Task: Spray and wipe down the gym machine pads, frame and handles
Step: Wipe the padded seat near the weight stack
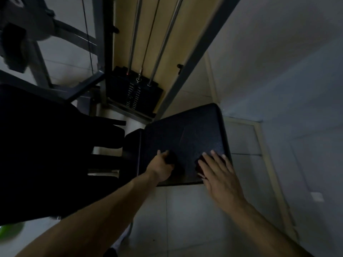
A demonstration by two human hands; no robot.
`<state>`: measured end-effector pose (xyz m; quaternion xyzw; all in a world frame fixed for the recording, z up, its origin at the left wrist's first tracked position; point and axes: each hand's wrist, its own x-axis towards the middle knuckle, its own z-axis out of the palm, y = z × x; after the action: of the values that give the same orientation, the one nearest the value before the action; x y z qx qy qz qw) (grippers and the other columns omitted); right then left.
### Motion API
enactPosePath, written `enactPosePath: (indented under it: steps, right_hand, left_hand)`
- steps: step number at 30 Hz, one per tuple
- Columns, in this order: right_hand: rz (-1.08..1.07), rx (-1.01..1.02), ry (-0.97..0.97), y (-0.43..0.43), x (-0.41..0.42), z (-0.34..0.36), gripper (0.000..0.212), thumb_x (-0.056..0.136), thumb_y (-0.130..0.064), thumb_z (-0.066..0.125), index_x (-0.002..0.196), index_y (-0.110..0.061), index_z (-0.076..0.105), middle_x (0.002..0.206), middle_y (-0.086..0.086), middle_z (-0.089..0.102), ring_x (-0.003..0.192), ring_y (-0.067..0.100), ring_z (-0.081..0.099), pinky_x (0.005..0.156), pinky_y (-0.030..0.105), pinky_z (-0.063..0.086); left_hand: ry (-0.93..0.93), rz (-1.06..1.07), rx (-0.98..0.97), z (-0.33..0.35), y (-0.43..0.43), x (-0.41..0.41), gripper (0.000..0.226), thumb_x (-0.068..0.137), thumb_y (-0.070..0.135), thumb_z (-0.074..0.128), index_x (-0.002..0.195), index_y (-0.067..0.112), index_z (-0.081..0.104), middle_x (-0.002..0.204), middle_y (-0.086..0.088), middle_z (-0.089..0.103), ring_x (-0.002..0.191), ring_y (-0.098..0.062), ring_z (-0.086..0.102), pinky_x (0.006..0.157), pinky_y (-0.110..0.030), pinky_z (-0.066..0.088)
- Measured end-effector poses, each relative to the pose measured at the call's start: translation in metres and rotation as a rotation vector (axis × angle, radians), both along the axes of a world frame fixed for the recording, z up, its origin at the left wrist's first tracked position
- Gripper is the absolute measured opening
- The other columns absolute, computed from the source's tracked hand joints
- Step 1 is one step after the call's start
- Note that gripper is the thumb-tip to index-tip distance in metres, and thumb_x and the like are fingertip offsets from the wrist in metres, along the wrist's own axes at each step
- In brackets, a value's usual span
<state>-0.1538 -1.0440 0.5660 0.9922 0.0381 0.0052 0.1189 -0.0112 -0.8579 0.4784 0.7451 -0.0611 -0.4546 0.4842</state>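
Under your right hand (219, 171), at the near right corner of the seat pad (185, 132), a dark red cloth (199, 165) lies pinned flat. Your fingers are straight and spread, pressing it down rather than curling round it. Most of the cloth is hidden beneath them, and only its left edge shows. Your left hand (161, 165) sits on the same pad, nearer its left edge, with its fingers curled round a small dark object (171, 157). The light is too dim to tell whether that is the sprayer. The two hands are near each other, with bare pad between them.

The pad's long axis runs away from you, up towards the weight stack (133, 93) and the grey frame post (194, 52). Nearly all of its surface lies ahead of the cloth. I judge the coming stroke to be a push forward along that axis, and the right hand is the one placed for it. Mind the pad's right edge, just beside your little finger.
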Motion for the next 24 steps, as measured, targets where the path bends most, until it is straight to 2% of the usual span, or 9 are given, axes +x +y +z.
enactPosePath:
  steps: [2, 4, 7, 11, 13, 15, 19, 21, 24]
  right_hand:
    - [0.068, -0.008, 0.027, 0.001, 0.014, -0.009, 0.044, 0.103, -0.026, 0.046, 0.137, -0.006, 0.065, 0.152, 0.014, 0.054, 0.145, 0.035, 0.046, 0.121, 0.052, 0.031]
    - [0.112, -0.022, 0.065, -0.002, 0.043, -0.017, 0.046, 0.099, -0.018, 0.044, 0.138, -0.005, 0.064, 0.153, 0.017, 0.051, 0.143, 0.038, 0.047, 0.122, 0.051, 0.028]
    - [0.03, -0.027, 0.027, -0.019, 0.115, -0.015, 0.044, 0.092, -0.006, 0.059, 0.134, -0.001, 0.065, 0.152, 0.022, 0.052, 0.14, 0.043, 0.049, 0.119, 0.056, 0.032]
    - [-0.159, -0.041, 0.007, -0.029, 0.175, -0.004, 0.039, 0.099, -0.013, 0.056, 0.136, -0.002, 0.062, 0.154, 0.021, 0.049, 0.145, 0.043, 0.042, 0.122, 0.056, 0.026]
    - [-0.105, -0.048, 0.039, -0.021, 0.161, -0.006, 0.042, 0.095, -0.01, 0.062, 0.136, -0.004, 0.063, 0.153, 0.02, 0.051, 0.145, 0.04, 0.044, 0.123, 0.054, 0.027]
    - [0.04, -0.031, 0.126, -0.008, 0.122, -0.008, 0.049, 0.086, -0.009, 0.072, 0.135, -0.007, 0.065, 0.15, 0.017, 0.055, 0.141, 0.037, 0.049, 0.121, 0.053, 0.031]
    - [0.294, -0.017, 0.319, -0.006, 0.06, -0.003, 0.059, 0.078, -0.019, 0.083, 0.134, -0.012, 0.067, 0.148, 0.012, 0.059, 0.138, 0.03, 0.054, 0.124, 0.046, 0.029]
    - [0.308, -0.063, 0.29, -0.02, 0.08, 0.001, 0.07, 0.071, -0.014, 0.088, 0.138, -0.012, 0.065, 0.148, 0.012, 0.058, 0.141, 0.03, 0.052, 0.124, 0.049, 0.025]
    - [0.153, -0.137, 0.114, -0.037, 0.156, 0.002, 0.069, 0.073, -0.003, 0.084, 0.139, -0.008, 0.063, 0.15, 0.015, 0.056, 0.144, 0.035, 0.047, 0.124, 0.056, 0.022]
  left_hand:
    - [-0.069, -0.096, 0.083, -0.01, -0.007, -0.001, 0.082, 0.099, 0.02, 0.061, 0.165, 0.019, 0.012, 0.172, -0.011, -0.005, 0.157, -0.035, 0.011, 0.125, -0.036, 0.02]
    - [-0.078, -0.083, 0.108, -0.021, -0.008, -0.001, 0.086, 0.099, 0.025, 0.06, 0.165, 0.021, 0.004, 0.171, -0.011, -0.009, 0.156, -0.04, 0.006, 0.127, -0.045, 0.016]
    - [-0.105, -0.039, 0.068, -0.032, -0.01, 0.005, 0.086, 0.102, 0.032, 0.06, 0.164, 0.025, 0.002, 0.171, -0.008, -0.009, 0.157, -0.039, -0.002, 0.128, -0.047, 0.009]
    - [-0.137, -0.039, -0.012, -0.032, -0.026, 0.027, 0.085, 0.101, 0.038, 0.06, 0.164, 0.031, 0.003, 0.171, -0.003, -0.011, 0.156, -0.036, -0.008, 0.128, -0.046, 0.004]
    - [-0.143, -0.056, -0.027, -0.032, -0.033, 0.037, 0.085, 0.101, 0.039, 0.06, 0.164, 0.031, 0.003, 0.171, -0.002, -0.011, 0.156, -0.037, -0.008, 0.127, -0.046, 0.003]
    - [-0.127, -0.059, -0.036, -0.035, -0.036, 0.041, 0.085, 0.102, 0.04, 0.059, 0.164, 0.031, 0.002, 0.171, -0.002, -0.012, 0.156, -0.039, -0.009, 0.126, -0.046, 0.002]
    - [-0.157, -0.079, -0.032, -0.039, -0.036, 0.037, 0.086, 0.102, 0.045, 0.057, 0.164, 0.031, -0.001, 0.171, -0.003, -0.014, 0.155, -0.04, -0.01, 0.126, -0.047, 0.003]
    - [-0.167, -0.084, -0.036, -0.041, -0.033, 0.038, 0.086, 0.101, 0.047, 0.057, 0.163, 0.033, 0.0, 0.171, -0.001, -0.014, 0.156, -0.038, -0.008, 0.126, -0.048, 0.005]
    - [-0.164, -0.1, -0.048, -0.045, -0.028, 0.04, 0.086, 0.1, 0.05, 0.058, 0.163, 0.037, 0.001, 0.171, 0.003, -0.014, 0.156, -0.034, -0.008, 0.126, -0.049, 0.006]
